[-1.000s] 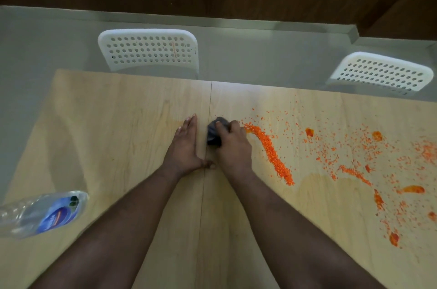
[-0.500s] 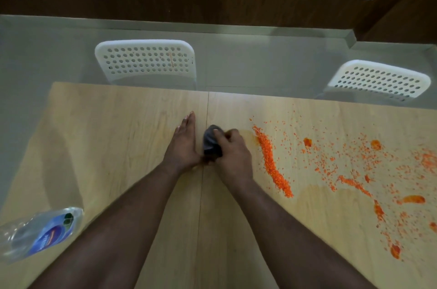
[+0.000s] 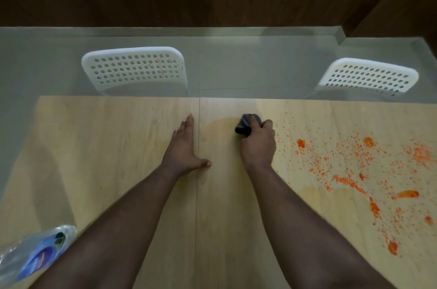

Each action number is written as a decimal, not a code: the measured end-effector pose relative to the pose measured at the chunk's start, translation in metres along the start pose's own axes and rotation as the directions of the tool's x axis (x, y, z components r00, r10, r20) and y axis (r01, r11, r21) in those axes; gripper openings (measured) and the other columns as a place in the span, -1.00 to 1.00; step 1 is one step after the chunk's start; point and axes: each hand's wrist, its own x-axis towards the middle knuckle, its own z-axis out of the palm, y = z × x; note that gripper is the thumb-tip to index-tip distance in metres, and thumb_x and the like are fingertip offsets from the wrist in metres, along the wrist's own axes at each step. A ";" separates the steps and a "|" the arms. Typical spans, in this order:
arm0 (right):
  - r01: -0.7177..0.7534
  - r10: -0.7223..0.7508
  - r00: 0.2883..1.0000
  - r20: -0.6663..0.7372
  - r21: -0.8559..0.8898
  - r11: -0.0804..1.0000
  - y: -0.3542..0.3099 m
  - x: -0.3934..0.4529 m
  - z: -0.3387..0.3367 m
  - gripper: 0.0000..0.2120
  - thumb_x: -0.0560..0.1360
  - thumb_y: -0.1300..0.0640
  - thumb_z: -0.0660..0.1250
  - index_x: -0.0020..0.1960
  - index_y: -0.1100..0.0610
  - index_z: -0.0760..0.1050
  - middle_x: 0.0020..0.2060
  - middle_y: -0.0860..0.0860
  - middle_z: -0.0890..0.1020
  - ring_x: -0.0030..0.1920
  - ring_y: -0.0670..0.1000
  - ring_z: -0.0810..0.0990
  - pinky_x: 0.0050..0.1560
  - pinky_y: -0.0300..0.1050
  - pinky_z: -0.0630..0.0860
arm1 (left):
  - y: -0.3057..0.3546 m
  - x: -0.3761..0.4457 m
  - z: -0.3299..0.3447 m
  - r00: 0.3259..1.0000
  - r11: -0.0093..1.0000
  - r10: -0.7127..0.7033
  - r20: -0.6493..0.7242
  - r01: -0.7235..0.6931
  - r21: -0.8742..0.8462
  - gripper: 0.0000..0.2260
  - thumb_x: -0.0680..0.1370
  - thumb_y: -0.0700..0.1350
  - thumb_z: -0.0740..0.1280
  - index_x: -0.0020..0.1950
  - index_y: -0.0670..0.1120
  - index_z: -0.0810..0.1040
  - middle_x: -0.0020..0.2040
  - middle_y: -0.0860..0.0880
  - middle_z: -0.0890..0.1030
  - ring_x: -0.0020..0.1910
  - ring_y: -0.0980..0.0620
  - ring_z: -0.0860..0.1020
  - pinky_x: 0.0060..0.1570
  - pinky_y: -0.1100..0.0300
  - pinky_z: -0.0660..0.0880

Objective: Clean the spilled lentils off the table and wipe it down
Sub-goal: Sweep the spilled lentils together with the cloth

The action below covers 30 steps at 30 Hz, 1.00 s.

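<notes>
Bench (image 3: 118, 146) spans the lower view, a seam running front to back down its middle. Left hand (image 3: 183, 146) flat on the bench just left of the seam, thumb crossing onto it. Right hand (image 3: 259, 144) right of the seam, well apart from the left, gripping a cloth (image 3: 244, 126) that touches the bench at the hand's far side. Lentils (image 3: 350, 170) scattered on the bench from just right of the right hand out to the right edge. Bottle (image 3: 35, 258) at near-left corner, left of the left forearm. Two chairs behind the far edge: one (image 3: 133, 68) behind the left half, one (image 3: 366, 77) behind the right
</notes>
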 end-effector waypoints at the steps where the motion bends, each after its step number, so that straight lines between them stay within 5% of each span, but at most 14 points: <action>1: -0.040 0.041 0.999 -0.024 0.020 0.999 0.007 0.001 -0.004 -0.37 0.56 0.26 0.27 0.61 -0.01 0.33 0.27 0.08 0.36 0.17 0.17 0.47 0.17 0.13 0.58 | 0.004 0.003 0.000 1.000 1.000 0.012 -0.001 -0.012 -0.004 0.41 0.26 0.16 0.71 0.71 -0.03 -0.31 0.73 -0.02 -0.14 0.71 -0.02 -0.11 0.59 0.16 -0.19; 5: -0.106 0.116 0.988 -0.099 0.103 0.989 0.020 -0.002 -0.012 -0.35 0.55 0.28 0.26 0.61 -0.01 0.30 0.21 0.04 0.35 0.10 0.15 0.49 0.11 0.14 0.60 | 0.025 0.015 0.008 0.998 0.999 0.052 0.017 -0.052 -0.011 0.38 0.28 0.13 0.71 0.71 -0.03 -0.30 0.74 -0.04 -0.13 0.70 -0.02 -0.12 0.61 0.14 -0.15; 14: 0.259 -0.256 0.960 0.116 -0.012 0.966 -0.025 0.015 -0.007 -0.36 0.52 0.24 0.36 0.58 0.01 0.36 0.27 0.09 0.39 0.24 0.14 0.43 0.17 0.02 0.52 | 0.054 0.049 0.016 0.992 0.993 0.121 0.028 -0.122 0.004 0.21 0.41 0.12 0.62 0.73 -0.03 -0.21 0.74 -0.03 -0.04 0.71 0.00 -0.04 0.65 0.00 0.09; 21: 0.025 -0.025 1.000 -0.014 -0.024 0.999 0.014 0.043 -0.016 -0.41 0.55 0.21 0.29 0.56 0.00 0.37 0.30 0.12 0.38 0.21 0.18 0.44 0.09 0.05 0.51 | 0.067 0.059 0.032 0.996 0.995 0.066 0.059 -0.070 0.069 0.33 0.31 0.19 0.68 0.72 -0.01 -0.25 0.74 -0.09 -0.04 0.70 -0.14 0.03 0.64 -0.06 0.15; 26: -0.183 0.199 0.973 -0.115 0.131 0.974 0.051 0.037 -0.029 -0.40 0.58 0.25 0.26 0.60 0.00 0.34 0.26 0.09 0.35 0.16 0.18 0.46 0.12 0.09 0.57 | 0.076 0.061 0.032 0.998 0.995 0.048 0.038 -0.051 0.088 0.36 0.29 0.13 0.70 0.71 0.03 -0.28 0.73 -0.13 -0.01 0.67 -0.23 0.10 0.61 -0.13 0.22; 30: -0.149 0.188 0.971 -0.151 0.234 0.961 0.049 0.027 -0.031 -0.40 0.59 0.23 0.27 0.60 -0.03 0.31 0.19 0.03 0.36 0.10 0.12 0.48 0.07 0.05 0.56 | 0.085 0.068 0.037 0.994 0.994 0.090 0.056 -0.093 0.055 0.29 0.34 0.08 0.67 0.71 0.03 -0.27 0.73 -0.12 -0.04 0.69 -0.19 0.03 0.64 -0.08 0.14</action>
